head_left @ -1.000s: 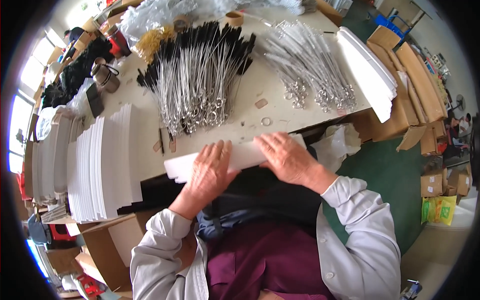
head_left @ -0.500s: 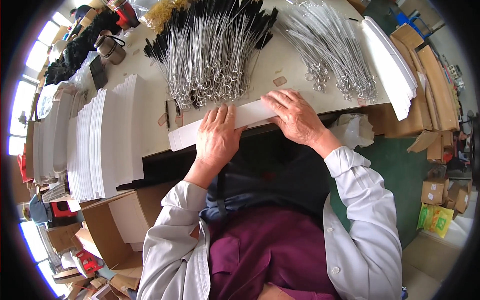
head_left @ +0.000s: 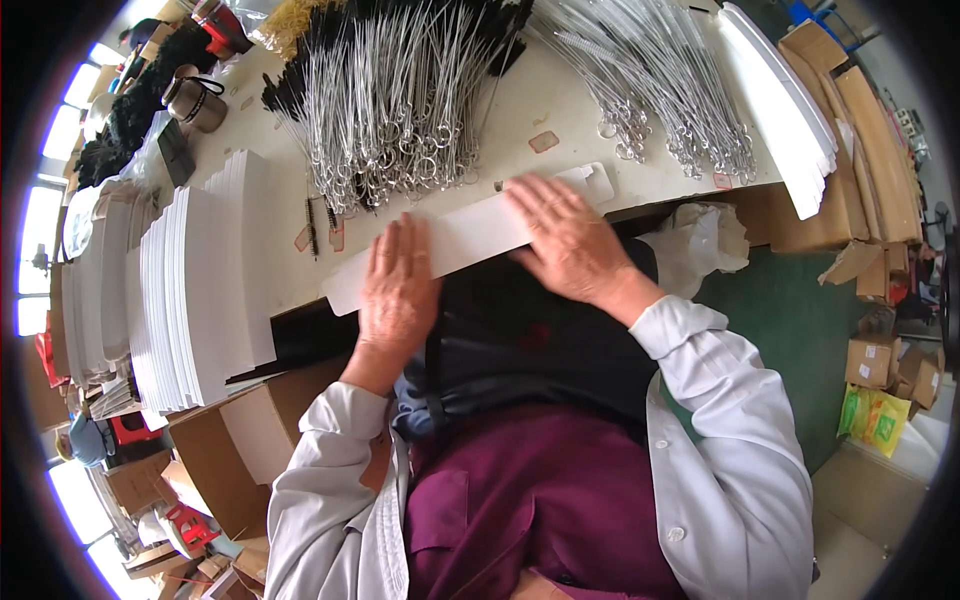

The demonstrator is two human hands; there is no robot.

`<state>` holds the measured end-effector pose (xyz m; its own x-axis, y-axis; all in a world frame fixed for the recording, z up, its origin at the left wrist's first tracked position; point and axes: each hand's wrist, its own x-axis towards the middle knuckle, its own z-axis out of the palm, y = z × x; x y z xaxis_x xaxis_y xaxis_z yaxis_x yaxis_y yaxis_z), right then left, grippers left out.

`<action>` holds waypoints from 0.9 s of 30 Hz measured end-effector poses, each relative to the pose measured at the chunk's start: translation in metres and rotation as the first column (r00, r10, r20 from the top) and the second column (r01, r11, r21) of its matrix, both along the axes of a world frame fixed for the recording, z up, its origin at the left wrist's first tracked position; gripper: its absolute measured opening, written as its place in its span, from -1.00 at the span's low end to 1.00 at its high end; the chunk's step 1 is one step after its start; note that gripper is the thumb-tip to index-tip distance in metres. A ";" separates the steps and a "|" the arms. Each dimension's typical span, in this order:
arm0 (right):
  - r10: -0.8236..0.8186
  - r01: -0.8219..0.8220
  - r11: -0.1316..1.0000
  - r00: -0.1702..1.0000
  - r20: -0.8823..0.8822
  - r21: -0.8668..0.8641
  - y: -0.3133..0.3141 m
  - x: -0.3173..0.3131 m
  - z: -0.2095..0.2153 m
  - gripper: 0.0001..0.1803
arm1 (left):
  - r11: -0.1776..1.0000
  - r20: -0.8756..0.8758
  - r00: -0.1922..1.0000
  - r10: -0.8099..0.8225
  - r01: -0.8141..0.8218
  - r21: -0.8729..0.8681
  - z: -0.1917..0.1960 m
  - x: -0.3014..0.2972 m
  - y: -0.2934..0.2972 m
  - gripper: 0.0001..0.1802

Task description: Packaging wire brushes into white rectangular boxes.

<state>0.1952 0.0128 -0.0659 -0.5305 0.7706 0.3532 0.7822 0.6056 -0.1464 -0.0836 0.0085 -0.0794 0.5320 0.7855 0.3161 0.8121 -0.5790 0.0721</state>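
Observation:
A long, narrow white paper box [head_left: 468, 238] lies flat along the front edge of the table, its far right end showing a small flap. My left hand [head_left: 398, 290] rests on its left part with the fingers stretched out. Over the right part, my right hand [head_left: 570, 240] lies with flat fingers and the thumb apart. Beyond the box is a big pile of black-bristled wire brushes [head_left: 400, 125], their looped ends toward me. A second bunch of wire brushes [head_left: 670, 95], with pale bristles, lies to the right. Two small black brushes [head_left: 312, 228] are left of the box.
Stacks of flat white boxes [head_left: 185, 300] stand at the left edge, and another white stack [head_left: 785, 115] lies at the right. A metal flask [head_left: 195, 103] is at the back left. Below the table are an open cardboard carton [head_left: 225, 460] and a plastic bag [head_left: 700, 245].
The white box now lies flatter, with its right end uncovered. My fingers have straightened from gripping its edges to lying flat on it. The whole view has shifted slightly.

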 end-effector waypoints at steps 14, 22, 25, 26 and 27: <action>-0.070 0.068 0.988 0.997 0.012 0.138 -0.017 0.058 0.029 -0.39 | 0.994 -0.055 0.992 0.113 -0.113 0.007 0.041 -0.034 -0.027 -0.32; 0.073 -0.058 0.991 0.989 -0.125 0.118 -0.065 0.014 0.034 -0.53 | 0.904 0.170 0.979 -0.116 0.175 -0.391 0.082 -0.001 -0.046 -0.24; 0.078 -0.074 0.997 0.970 -0.232 0.027 -0.068 0.002 0.026 -0.39 | 0.873 0.156 0.980 -0.126 0.184 -0.451 0.077 0.014 -0.044 -0.40; 0.035 -0.038 0.999 0.962 -0.272 -0.006 -0.067 0.005 0.025 -0.34 | 0.879 0.160 0.979 -0.128 0.187 -0.438 0.073 0.014 -0.043 -0.43; -0.025 0.029 0.999 0.969 -0.244 0.012 -0.066 0.015 0.020 -0.35 | 0.876 0.162 0.978 -0.127 0.188 -0.443 0.069 0.011 -0.046 -0.43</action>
